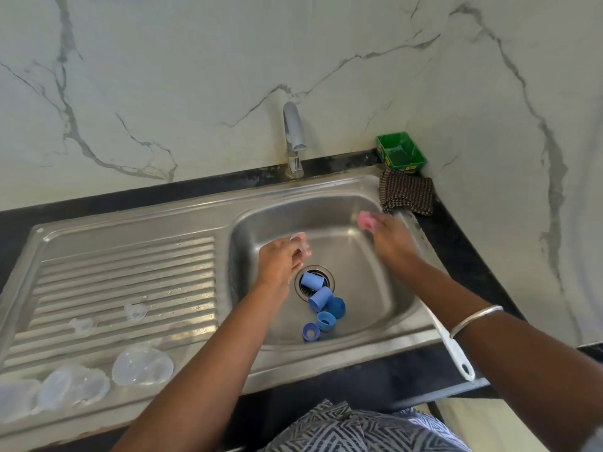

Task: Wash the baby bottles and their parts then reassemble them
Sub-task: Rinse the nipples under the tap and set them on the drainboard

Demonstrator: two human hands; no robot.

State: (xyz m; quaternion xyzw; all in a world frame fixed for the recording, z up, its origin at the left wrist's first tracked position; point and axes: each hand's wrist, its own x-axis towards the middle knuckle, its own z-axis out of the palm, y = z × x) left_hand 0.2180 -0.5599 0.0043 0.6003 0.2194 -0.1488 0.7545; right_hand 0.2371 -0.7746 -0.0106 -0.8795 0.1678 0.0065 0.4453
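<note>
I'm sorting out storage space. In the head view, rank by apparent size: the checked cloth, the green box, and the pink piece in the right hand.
1. Checked cloth, largest.
2. Green box, slightly smaller; it sits farther back, so this ranking is unsure.
3. Pink piece in the right hand, clearly smallest.

Soft, even daylight fills the scene, with faint shadows. The steel sink [342, 197] shows pale glare along its rim. Both hands are blurred by motion, the left hand [281, 257] and the right hand [388, 238]. Wide-angle distortion bends the counter edges.
</note>
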